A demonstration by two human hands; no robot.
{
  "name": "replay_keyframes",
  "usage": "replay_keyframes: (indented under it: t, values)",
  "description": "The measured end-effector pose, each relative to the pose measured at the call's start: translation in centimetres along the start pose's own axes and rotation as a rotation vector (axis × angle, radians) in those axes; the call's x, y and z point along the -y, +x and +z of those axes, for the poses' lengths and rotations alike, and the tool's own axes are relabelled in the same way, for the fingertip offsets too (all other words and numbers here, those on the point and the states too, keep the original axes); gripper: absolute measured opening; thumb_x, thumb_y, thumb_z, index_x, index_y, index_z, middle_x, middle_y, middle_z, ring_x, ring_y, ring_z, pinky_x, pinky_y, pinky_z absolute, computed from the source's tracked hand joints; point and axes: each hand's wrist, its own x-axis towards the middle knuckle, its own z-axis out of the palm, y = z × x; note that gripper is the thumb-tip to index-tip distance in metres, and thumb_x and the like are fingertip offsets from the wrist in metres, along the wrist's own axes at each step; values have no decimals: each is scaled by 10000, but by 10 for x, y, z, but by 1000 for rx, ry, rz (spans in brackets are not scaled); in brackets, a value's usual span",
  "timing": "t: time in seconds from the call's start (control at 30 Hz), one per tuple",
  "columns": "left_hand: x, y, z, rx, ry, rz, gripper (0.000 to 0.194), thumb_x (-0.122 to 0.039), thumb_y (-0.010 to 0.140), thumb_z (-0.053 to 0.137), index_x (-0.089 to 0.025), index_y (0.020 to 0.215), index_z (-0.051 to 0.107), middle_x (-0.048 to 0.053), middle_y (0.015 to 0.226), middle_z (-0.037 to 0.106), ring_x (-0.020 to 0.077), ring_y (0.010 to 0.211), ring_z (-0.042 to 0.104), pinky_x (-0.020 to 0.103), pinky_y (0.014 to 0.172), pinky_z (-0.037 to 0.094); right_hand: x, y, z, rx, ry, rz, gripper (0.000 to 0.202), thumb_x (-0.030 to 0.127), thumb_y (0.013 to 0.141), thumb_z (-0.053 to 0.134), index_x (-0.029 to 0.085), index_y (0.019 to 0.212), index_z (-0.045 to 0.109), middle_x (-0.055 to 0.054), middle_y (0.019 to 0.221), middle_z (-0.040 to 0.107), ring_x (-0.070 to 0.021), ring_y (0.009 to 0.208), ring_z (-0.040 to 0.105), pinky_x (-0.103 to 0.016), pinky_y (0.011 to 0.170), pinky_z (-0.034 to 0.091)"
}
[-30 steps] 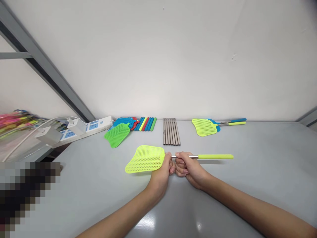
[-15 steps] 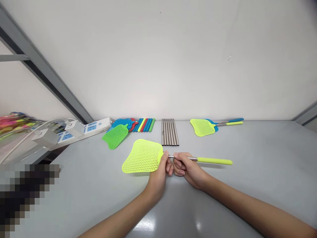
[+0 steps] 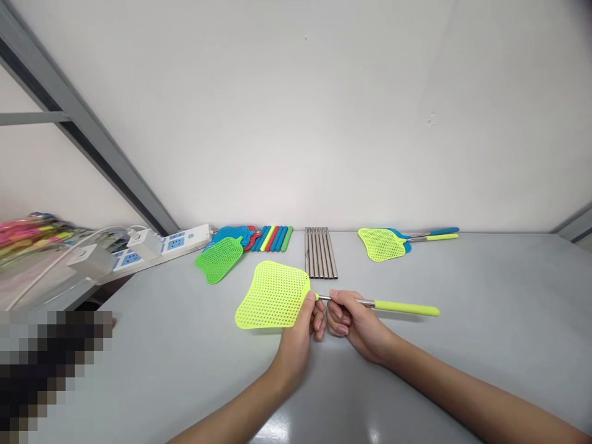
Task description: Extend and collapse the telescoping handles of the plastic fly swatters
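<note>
Both hands hold a yellow fly swatter (image 3: 274, 296) above the grey table, its perforated head to the left and its yellow grip to the right. My left hand (image 3: 303, 327) pinches the neck where the head meets the thin metal rod, thumb on top. My right hand (image 3: 354, 317) is closed round the metal rod, just left of the yellow grip. A short bit of bare rod shows between the two hands. Behind them a row of metal tubes (image 3: 320, 254) lies on the table. The fingers partly hide the rod.
Coloured grips (image 3: 274, 238) lie in a row at the back, beside blue and red swatter heads and a green swatter head (image 3: 219, 259). Two swatters, one yellow (image 3: 382, 245) and one blue, rest at the back right. A power strip (image 3: 185, 240) with plugs stands left.
The whole view has shifted slightly, so everything sits a little lower and further right. Both hands keep their hold on the yellow fly swatter; the thumbs seem to sit slightly differently.
</note>
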Motion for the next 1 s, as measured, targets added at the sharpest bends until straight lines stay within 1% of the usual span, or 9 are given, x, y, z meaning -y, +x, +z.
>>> replay_keyframes:
  t: [0.17,0.4,0.5,0.6,0.77,0.9,1.0]
  values:
    - [0,0,-2,37,6,7,349,-424,808,420,-158,583,437,-49,464,357,69,434,346,209,487,307,-1,1,-1,6,3,4,386,311,787,477,157,444,391,75,378,259,-62,356,295,-234,435,214]
    - [-5,0,-3,76,86,-4,368,-450,803,410,-166,568,422,-44,463,350,79,442,344,217,505,316,0,1,0,-5,-32,-7,398,325,780,490,159,434,386,71,375,276,-62,359,291,-235,438,227]
    - [-7,-2,-2,87,97,4,333,-440,801,420,-173,605,448,-45,466,353,84,446,344,223,513,317,1,0,0,-13,-43,-13,397,320,778,494,160,430,386,67,374,289,-62,358,291,-236,438,228]
    - [-6,-3,-2,100,103,24,307,-423,804,424,-177,623,452,-44,476,354,90,458,345,228,529,321,2,0,-1,-8,-43,-13,400,303,776,493,165,421,371,67,362,286,-65,353,286,-237,435,225]
    - [-3,-4,-1,122,140,68,327,-394,826,393,-181,580,419,-39,481,348,96,465,342,239,549,321,3,-2,-1,6,-37,-21,401,285,780,487,167,420,357,71,358,275,-65,354,287,-232,436,236]
    - [-3,-4,1,131,216,102,378,-399,844,351,-181,538,399,-30,481,356,101,473,359,245,571,331,2,-3,-2,25,-17,-13,400,287,793,471,167,426,368,70,354,271,-71,356,295,-223,417,236]
    - [-3,-5,2,125,273,126,373,-418,836,358,-184,552,418,-26,479,368,107,474,371,246,566,339,2,-2,-3,30,5,0,402,284,796,466,166,423,373,71,353,265,-73,351,297,-219,407,247]
